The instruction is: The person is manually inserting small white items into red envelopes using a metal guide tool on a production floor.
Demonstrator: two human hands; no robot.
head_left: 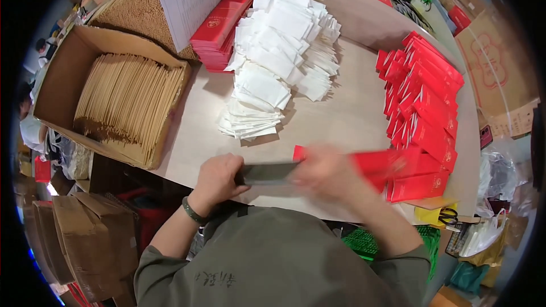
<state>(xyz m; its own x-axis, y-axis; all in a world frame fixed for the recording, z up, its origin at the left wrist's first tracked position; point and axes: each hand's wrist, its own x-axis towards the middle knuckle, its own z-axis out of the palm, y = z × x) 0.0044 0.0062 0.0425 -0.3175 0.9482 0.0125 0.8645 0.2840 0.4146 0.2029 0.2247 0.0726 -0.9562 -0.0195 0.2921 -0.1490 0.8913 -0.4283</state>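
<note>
My left hand (219, 179), with a dark band on its wrist, is closed on one end of a dark grey flat strip (270, 173) with a pale lower edge. At the strip's other end is my right hand (327, 173), smeared by motion, so its grip is unclear. A blurred red packet (375, 166) extends right from behind my right hand toward a pile of red packets (424, 116). Beyond my hands, small white paper packets (267, 51) lie heaped, with a smaller stack (249, 119) nearest my left hand.
An open cardboard box (165, 136) at left holds many thin tan pieces on edge. Red flat sleeves (222, 20) are stacked at the back, beside a printed sheet (190, 0). Scissors (449, 216) lie by the table's right front corner. Brown cartons (85, 244) stand lower left.
</note>
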